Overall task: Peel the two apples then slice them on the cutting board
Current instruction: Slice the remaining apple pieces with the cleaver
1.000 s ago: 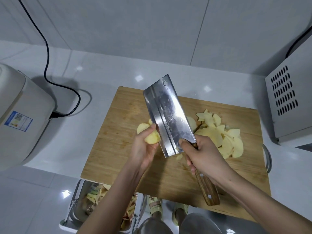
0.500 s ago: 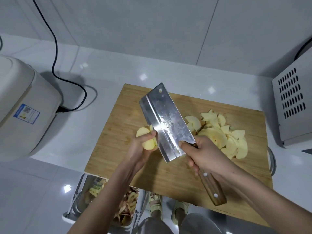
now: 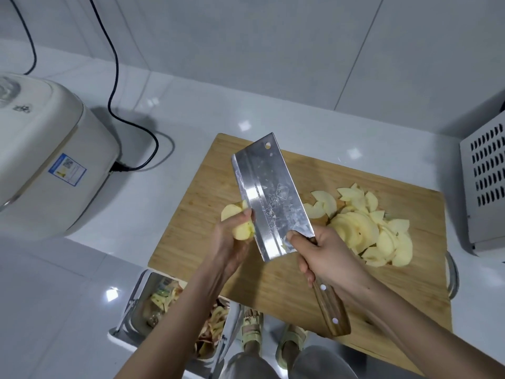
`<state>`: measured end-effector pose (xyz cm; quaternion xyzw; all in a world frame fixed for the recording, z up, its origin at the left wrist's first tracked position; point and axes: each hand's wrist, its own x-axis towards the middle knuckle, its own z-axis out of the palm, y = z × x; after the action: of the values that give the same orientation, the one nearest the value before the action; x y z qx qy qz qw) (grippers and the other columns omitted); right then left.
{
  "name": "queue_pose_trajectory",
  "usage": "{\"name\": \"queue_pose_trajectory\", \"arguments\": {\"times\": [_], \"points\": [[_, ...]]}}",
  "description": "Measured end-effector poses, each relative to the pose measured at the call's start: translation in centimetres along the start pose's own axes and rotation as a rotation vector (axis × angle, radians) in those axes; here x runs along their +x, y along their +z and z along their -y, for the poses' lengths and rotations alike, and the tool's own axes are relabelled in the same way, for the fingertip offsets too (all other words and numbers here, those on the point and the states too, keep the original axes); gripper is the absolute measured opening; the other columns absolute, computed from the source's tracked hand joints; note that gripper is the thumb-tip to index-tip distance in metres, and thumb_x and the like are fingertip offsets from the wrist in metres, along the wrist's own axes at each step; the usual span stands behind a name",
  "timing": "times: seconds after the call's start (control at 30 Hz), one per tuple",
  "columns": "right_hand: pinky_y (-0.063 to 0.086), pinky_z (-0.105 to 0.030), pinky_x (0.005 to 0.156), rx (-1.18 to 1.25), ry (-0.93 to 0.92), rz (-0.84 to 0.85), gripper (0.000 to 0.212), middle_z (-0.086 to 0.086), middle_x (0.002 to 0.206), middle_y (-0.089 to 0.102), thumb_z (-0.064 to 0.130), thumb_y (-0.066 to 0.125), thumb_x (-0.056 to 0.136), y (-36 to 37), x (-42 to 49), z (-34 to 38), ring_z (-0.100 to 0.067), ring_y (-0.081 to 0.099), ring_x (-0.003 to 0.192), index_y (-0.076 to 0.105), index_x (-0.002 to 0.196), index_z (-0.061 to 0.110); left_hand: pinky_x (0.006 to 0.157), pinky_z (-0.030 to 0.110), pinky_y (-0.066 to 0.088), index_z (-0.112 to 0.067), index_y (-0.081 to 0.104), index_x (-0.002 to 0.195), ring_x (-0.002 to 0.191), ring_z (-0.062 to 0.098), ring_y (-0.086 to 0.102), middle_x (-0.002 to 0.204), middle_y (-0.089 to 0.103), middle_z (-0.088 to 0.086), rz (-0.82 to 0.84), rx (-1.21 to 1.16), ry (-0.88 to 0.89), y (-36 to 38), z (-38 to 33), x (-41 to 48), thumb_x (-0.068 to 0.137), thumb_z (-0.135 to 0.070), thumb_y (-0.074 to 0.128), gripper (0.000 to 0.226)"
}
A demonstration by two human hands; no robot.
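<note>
The left hand (image 3: 229, 247) holds a pale, peeled apple chunk (image 3: 241, 228) lifted above the bamboo cutting board (image 3: 213, 192). Its grip is curled round the fruit with the thumb on top, probably to turn the cut face toward the blade. The right hand (image 3: 325, 258) keeps its grip closed round the wooden handle of a broad steel cleaver (image 3: 270, 198), one fingertip pressed on the blade's flat for control. The edge appears to meet the chunk, which suggests coring rather than slicing. A heap of thin apple slices (image 3: 374, 231) lies on the board's right half, apart from the hands. A steel bin of peelings (image 3: 164, 299) sits below the white table (image 3: 136, 214), handy for scraps.
</note>
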<state>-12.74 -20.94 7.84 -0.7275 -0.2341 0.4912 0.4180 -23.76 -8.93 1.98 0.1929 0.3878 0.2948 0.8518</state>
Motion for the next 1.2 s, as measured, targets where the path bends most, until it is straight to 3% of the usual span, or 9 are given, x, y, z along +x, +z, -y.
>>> {"name": "queue_pose_trajectory", "arguments": {"times": [0.2, 0.4, 0.6, 0.73, 0.87, 0.93, 1.03, 1.2], "points": [[0.037, -0.022, 0.037, 0.045, 0.059, 0.074, 0.022, -0.001, 0.043, 0.045, 0.023, 0.054, 0.095, 0.3, 0.3, 0.6, -0.013, 0.036, 0.034, 0.055, 0.076, 0.011, 0.045, 0.019, 0.052, -0.005, 0.058, 0.081, 0.052, 0.012, 0.064, 0.063, 0.066, 0.002, -0.010, 0.005, 0.014, -0.5, -0.8, -1.2, 0.082, 0.002, 0.055, 0.008], [0.033, -0.020, 0.037, 0.101, 0.152, 0.151, 0.020, 0.000, 0.044, 0.043, 0.023, 0.053, 0.095, 1.8, 0.4, 1.0, -0.011, 0.034, 0.033, 0.053, 0.079, 0.011, 0.057, 0.026, 0.057, -0.003, 0.062, 0.089, 0.064, 0.016, 0.069, 0.074, 0.069, 0.004, -0.027, 0.051, 0.018, -2.6, -2.1, -2.4, 0.068, -0.006, 0.064, 0.021], [0.035, -0.024, 0.040, -0.114, -0.033, 0.181, 0.023, 0.001, 0.041, 0.047, 0.024, 0.051, 0.096, 4.7, 0.2, 0.0, -0.012, 0.041, 0.033, 0.056, 0.080, 0.009, 0.054, 0.024, 0.052, -0.002, 0.060, 0.098, 0.066, 0.014, 0.066, 0.079, 0.066, 0.006, -0.183, 0.139, 0.126, -4.6, -2.0, -3.9, 0.087, -0.002, 0.052, 0.013], [0.036, -0.023, 0.040, -0.141, -0.077, 0.220, 0.023, 0.000, 0.043, 0.048, 0.025, 0.050, 0.096, 6.2, 0.1, -0.2, -0.013, 0.043, 0.035, 0.057, 0.081, 0.007, 0.062, 0.025, 0.054, -0.003, 0.064, 0.090, 0.071, 0.016, 0.065, 0.078, 0.067, 0.005, -0.225, 0.071, 0.222, -5.4, -1.5, -4.9, 0.089, -0.001, 0.049, 0.015], [0.037, -0.025, 0.040, -0.221, -0.054, 0.315, 0.033, -0.001, 0.043, 0.048, 0.026, 0.052, 0.095, 6.4, 0.6, 0.8, -0.014, 0.041, 0.034, 0.050, 0.064, 0.014, 0.079, 0.036, 0.050, -0.005, 0.063, 0.091, 0.078, 0.021, 0.063, 0.084, 0.065, 0.009, -0.226, 0.058, 0.203, -7.4, -2.3, -6.2, 0.080, 0.000, 0.060, 0.013], [0.037, -0.025, 0.039, -0.241, -0.032, 0.352, 0.035, -0.003, 0.045, 0.048, 0.026, 0.053, 0.095, 6.5, 0.8, 1.1, -0.015, 0.040, 0.035, 0.050, 0.061, 0.016, 0.086, 0.041, 0.046, -0.006, 0.062, 0.098, 0.085, 0.025, 0.060, 0.092, 0.062, 0.013, -0.212, 0.107, 0.152, -8.7, -2.8, -6.5, 0.068, -0.001, 0.069, 0.031], [0.037, -0.027, 0.040, -0.209, -0.050, 0.358, 0.033, -0.005, 0.046, 0.047, 0.023, 0.052, 0.095, 7.5, 0.4, 0.7, -0.014, 0.040, 0.034, 0.051, 0.063, 0.015, 0.090, 0.042, 0.044, -0.004, 0.060, 0.103, 0.088, 0.027, 0.059, 0.095, 0.062, 0.014, -0.215, 0.056, 0.146, -9.2, -3.1, -6.6, 0.065, -0.004, 0.068, 0.039], [0.037, -0.025, 0.037, -0.193, -0.014, 0.397, 0.030, -0.006, 0.047, 0.046, 0.023, 0.051, 0.096, 8.2, 0.4, 0.8, -0.015, 0.038, 0.034, 0.055, 0.078, 0.000, 0.093, 0.042, 0.047, -0.005, 0.063, 0.093, 0.087, 0.025, 0.063, 0.089, 0.066, 0.010, -0.196, -0.092, 0.227, -9.8, -2.3, -7.0, 0.066, -0.003, 0.068, 0.028]]}}
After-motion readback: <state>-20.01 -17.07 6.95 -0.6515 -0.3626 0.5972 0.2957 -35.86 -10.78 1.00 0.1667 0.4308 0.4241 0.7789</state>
